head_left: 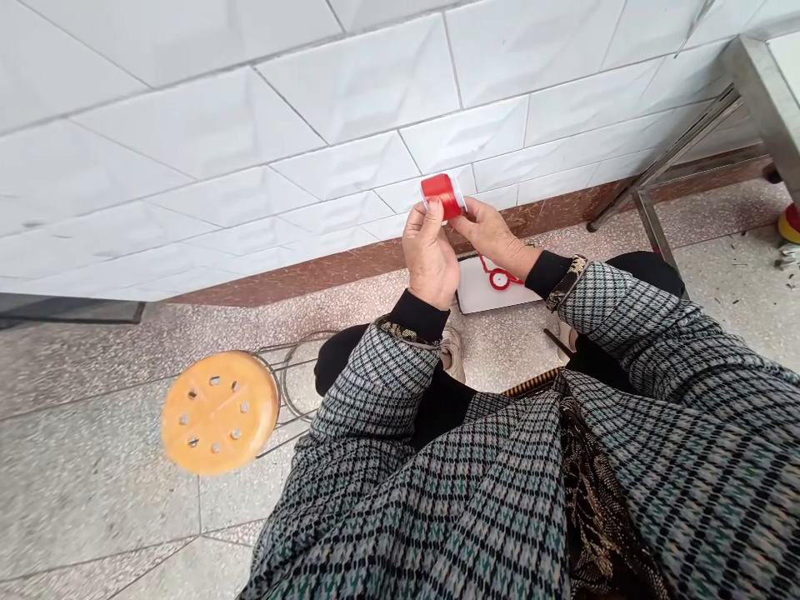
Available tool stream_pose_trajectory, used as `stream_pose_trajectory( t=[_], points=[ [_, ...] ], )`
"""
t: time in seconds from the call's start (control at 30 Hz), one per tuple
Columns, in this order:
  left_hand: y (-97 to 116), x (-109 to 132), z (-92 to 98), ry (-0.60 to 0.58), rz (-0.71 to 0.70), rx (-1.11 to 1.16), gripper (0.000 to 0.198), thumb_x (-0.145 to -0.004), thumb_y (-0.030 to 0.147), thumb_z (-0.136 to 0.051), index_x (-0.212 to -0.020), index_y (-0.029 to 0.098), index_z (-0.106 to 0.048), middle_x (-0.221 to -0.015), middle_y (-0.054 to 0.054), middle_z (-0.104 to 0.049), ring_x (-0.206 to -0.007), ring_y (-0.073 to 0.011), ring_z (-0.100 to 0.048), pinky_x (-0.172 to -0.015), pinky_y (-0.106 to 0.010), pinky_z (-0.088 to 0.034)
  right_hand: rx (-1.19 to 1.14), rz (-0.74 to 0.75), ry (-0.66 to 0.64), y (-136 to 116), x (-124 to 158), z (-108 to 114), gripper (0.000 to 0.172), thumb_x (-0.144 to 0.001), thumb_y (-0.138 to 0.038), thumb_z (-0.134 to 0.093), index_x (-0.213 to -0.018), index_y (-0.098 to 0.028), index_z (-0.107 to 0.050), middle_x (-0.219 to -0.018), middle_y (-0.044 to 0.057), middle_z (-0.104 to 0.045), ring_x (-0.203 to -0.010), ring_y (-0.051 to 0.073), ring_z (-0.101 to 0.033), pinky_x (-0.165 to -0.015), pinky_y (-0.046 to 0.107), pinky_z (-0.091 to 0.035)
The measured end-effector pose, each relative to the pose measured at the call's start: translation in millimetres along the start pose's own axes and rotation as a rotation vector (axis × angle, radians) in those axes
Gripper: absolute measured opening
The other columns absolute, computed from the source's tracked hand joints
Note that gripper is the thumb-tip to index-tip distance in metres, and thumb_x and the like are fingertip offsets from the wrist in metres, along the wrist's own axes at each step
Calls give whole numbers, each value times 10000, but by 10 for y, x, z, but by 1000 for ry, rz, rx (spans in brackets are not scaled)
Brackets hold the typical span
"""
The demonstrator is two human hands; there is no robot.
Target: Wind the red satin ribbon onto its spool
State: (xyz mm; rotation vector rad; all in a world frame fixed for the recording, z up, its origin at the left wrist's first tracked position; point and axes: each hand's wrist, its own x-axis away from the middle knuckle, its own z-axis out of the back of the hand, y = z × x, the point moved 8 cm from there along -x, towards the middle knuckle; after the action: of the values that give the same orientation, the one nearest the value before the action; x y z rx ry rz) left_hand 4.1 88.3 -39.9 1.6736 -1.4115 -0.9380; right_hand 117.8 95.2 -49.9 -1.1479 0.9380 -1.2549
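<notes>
A spool of shiny red thread [439,193] with white end rims is raised in front of the tiled wall. My left hand [430,254] grips its left part, thumb on the red winding. At the spool's right rim, my right hand [493,233] has its fingers closed; they touch the lower right end, and part of them is hidden behind it. Below the hands, a white tray-like board [472,292] with a dark edge lies on the floor. On it is a red ring-shaped item [499,279] with a white centre and a red cord running from it.
To the left is a stool with a round orange seat [218,412] and wire legs. A metal table frame [653,217] stands at the right by the white tiled wall [375,75]. A red and yellow object [791,223] is at the far right edge.
</notes>
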Motion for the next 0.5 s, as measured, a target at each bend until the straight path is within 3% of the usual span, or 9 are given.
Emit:
stream_pose_trajectory(
  t=[0.2, 0.33, 0.5],
  points=[
    [4, 47, -133, -1, 39, 35, 483, -820, 691, -809, -863, 230, -673, -1068, -71, -767, -1210, -247, -702, -1104, -424, -555, 14, -108, 167, 85, -46, 98, 224, -1029, -231, -526, -822, -190, -602, -747, -1, -611, -722, 134, -538, -732, 248, -479],
    [-4, 90, -161, -3, 53, 41, 478, -829, 685, -804, -869, 228, -667, -1063, -72, -769, -1214, -252, -708, -1097, -433, -569, -112, -217, 138, 182, -83, 71, 187, -955, -128, -561, -781, -180, -606, -641, -25, -570, -604, 107, -493, -613, 213, -425],
    [-3, 109, -144, -22, 41, 32, 494, -775, 678, -853, -893, 232, -678, -1052, -54, -770, -1193, -248, -722, -1112, -441, -569, -181, -332, 74, 232, -60, 38, 276, -858, 27, -536, -665, -169, -565, -527, -39, -529, -513, 87, -486, -564, 200, -402]
  ],
)
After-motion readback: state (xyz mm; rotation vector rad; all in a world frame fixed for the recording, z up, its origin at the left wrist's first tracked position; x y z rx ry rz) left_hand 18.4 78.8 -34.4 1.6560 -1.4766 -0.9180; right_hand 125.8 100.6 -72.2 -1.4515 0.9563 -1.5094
